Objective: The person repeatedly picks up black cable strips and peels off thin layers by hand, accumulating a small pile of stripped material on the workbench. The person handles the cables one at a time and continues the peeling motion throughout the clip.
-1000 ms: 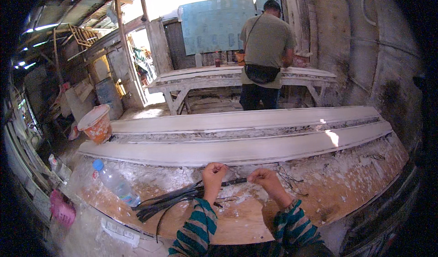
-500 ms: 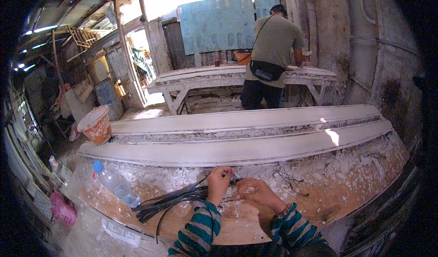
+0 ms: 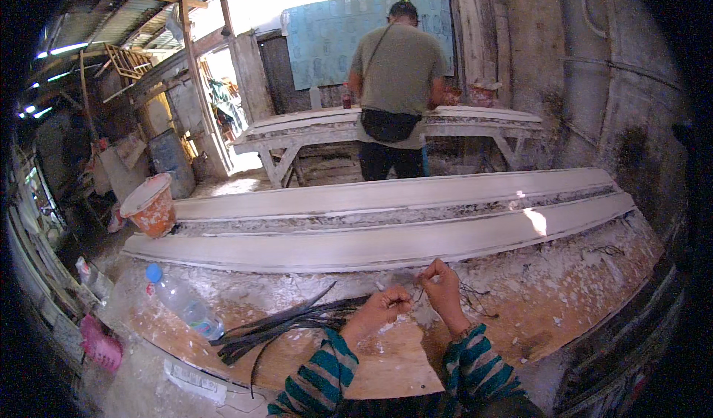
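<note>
Above the wooden board, my left hand (image 3: 380, 311) is closed, fingertips together; whatever it pinches is too small to make out. My right hand (image 3: 444, 290), raised a little higher and just to the right, pinches a thin dark strand (image 3: 420, 295) that hangs from its fingertips toward the left hand. A bundle of long black strips (image 3: 278, 327) lies on the board, its right end partly hidden under my left hand and wrist. A loose tangle of thin dark strands (image 3: 475, 296) lies right of my right hand.
Two long white plaster mouldings (image 3: 356, 246) stretch across behind my hands. On the left stand an orange bucket (image 3: 154, 214) and a lying plastic bottle (image 3: 186, 307). White flakes litter the wooden board (image 3: 394, 366). At a far bench (image 3: 327, 131) a person (image 3: 397, 69) stands facing away.
My left hand has moved right and down, off the strips' upper end. The right hand has lifted, drawing up a thin strand. The person at the far bench has shifted left.
</note>
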Demonstrator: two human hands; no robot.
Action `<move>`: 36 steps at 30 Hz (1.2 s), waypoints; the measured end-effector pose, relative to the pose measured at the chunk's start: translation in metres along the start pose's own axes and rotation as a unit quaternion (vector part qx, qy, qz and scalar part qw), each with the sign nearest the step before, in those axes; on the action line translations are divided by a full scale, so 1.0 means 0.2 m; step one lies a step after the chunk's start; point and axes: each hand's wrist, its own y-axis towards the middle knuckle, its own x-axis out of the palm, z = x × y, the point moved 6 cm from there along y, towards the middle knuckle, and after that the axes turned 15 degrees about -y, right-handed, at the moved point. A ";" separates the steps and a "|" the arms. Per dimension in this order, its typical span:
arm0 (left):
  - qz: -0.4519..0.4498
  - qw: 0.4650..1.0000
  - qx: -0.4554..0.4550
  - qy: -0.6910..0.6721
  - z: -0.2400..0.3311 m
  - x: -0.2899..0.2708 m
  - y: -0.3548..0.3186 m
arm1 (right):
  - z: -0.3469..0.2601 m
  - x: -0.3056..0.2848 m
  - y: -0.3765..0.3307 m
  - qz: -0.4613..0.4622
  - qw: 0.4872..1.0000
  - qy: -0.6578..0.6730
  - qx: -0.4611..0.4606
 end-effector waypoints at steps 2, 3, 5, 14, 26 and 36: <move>-0.038 0.998 0.008 -0.039 0.00 0.08 -0.01 | -0.01 -0.03 0.03 0.066 0.992 -0.083 -0.068; -0.046 0.997 -0.011 -0.067 -0.02 0.11 -0.02 | 0.01 -0.03 0.03 0.061 0.993 -0.092 -0.051; -0.056 0.993 -0.042 -0.098 -0.05 0.14 -0.02 | 0.02 -0.03 0.04 0.066 0.992 -0.100 -0.039; -0.033 0.989 -0.022 -0.140 -0.03 0.09 -0.02 | -0.03 -0.04 0.04 0.080 0.996 -0.002 -0.026; 0.376 0.909 0.168 0.059 0.06 -0.50 -0.06 | -0.16 0.18 -0.12 -0.316 0.920 0.230 0.014; 0.351 0.915 0.191 0.060 0.06 -0.44 -0.04 | -0.34 0.17 -0.20 -0.385 0.889 0.246 -0.037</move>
